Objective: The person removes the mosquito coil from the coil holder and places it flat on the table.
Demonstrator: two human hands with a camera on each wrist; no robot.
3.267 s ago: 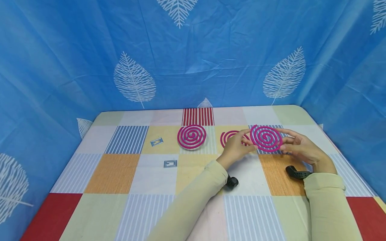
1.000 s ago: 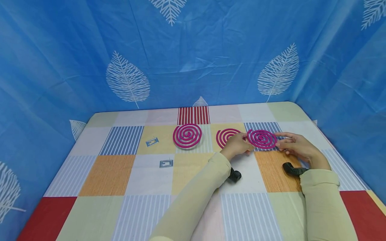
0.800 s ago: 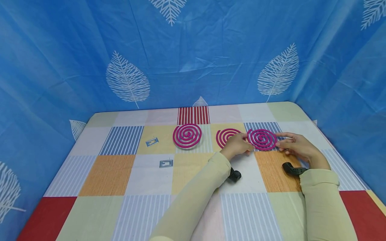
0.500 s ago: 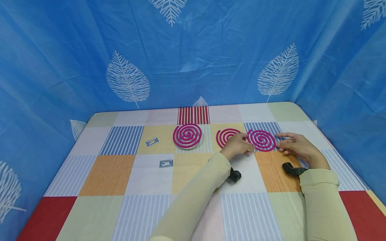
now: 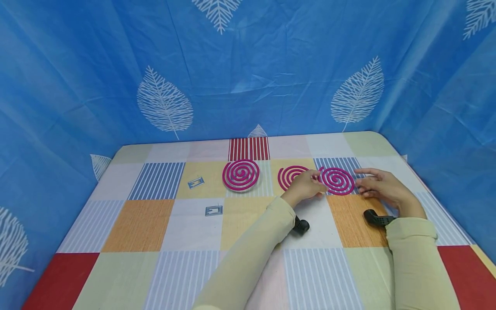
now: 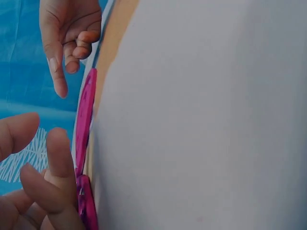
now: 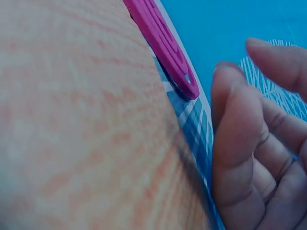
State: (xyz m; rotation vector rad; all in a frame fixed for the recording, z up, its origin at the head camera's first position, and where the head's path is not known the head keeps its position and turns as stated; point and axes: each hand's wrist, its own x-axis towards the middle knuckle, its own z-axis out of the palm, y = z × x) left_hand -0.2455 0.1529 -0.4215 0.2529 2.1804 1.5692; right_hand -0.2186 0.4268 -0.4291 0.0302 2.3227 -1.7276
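From the head view we see three magenta coils in a row: the left coil [image 5: 240, 173], the middle coil [image 5: 291, 177], partly hidden by the left hand [image 5: 304, 186], and the right coil [image 5: 338, 181], lying on a blue-striped patch [image 5: 348, 162] between the hands. The left wrist view adds a low profile, with two coils edge-on, and the right wrist view reveals a gap between the right coil and the fingertips [image 7: 264, 55] of the right hand [image 5: 387, 187]. We note rounded strands wound into open spirals, a patchwork tablecloth [image 5: 186, 284], and two small, flat, metallic-looking pieces [image 5: 214, 210] with cut-outs. The left hand's fingers [image 6: 60, 153] are spread — whether they touch a coil we cannot tell. The right hand's index finger stands extended, apart from the thumb; it holds nothing.
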